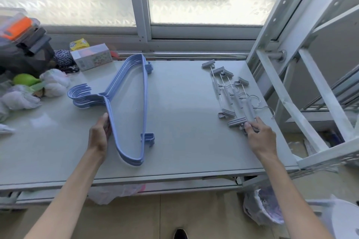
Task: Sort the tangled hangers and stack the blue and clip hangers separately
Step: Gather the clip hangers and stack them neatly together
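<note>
Gripping, with the left hand, the near arm of the stacked pale-blue plastic hangers, hooks pointing left, long axis front-to-back; bare pale grey surface between; pinching, with the right hand, grey metal clip hangers lying front-to-back near the right edge.

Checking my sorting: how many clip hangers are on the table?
4 clip hangers, side by side at the table's right end; the right hand pinches the nearest. They overlap, so another may be hidden.
</note>
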Available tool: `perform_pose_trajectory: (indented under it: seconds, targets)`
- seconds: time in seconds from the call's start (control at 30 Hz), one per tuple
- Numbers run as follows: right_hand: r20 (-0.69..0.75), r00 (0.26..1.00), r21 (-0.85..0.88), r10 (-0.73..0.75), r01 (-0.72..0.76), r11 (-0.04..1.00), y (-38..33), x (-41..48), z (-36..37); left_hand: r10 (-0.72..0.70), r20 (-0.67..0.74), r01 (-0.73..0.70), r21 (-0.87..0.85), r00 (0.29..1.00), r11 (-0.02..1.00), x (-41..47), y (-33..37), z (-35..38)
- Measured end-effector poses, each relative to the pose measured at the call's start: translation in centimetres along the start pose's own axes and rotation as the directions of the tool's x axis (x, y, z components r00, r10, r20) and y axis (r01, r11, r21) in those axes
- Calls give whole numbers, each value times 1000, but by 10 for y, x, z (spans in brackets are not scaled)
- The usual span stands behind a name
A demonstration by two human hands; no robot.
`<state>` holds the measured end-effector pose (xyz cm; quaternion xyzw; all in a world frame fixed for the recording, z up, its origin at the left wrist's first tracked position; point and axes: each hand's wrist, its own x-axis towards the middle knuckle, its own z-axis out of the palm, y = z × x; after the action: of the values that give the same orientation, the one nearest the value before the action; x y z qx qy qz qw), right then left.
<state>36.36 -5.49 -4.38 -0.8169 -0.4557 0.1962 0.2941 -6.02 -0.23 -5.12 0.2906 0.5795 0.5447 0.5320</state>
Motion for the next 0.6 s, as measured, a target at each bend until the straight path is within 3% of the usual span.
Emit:
perform_pose_trajectory:
  seconds: [0.6]
  targets:
    - [7,998,8,-57,57,998,-15,-14,10,7,-6,-7,-4,1000,1000,-1,1,1]
